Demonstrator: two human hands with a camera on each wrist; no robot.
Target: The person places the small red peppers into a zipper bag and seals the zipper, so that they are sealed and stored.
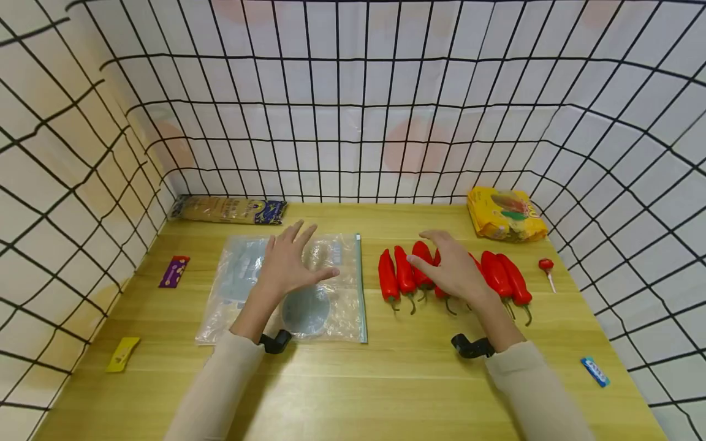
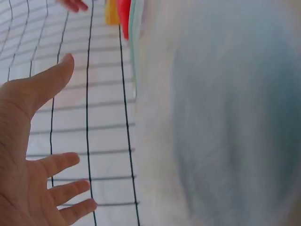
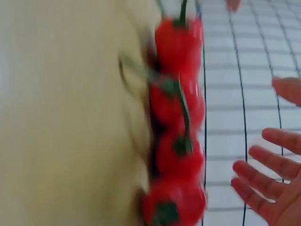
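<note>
Okay so there's a flat, teal-edged clear plastic bag lying on the wooden desk, and the left hand is over it, fingers spread wide, holding nothing. Just right of the bag: a row of long, glossy red peppers with green stems. The right hand is above those, also open and empty. There's a yellow printed packet well off to the bag's far right.
</note>
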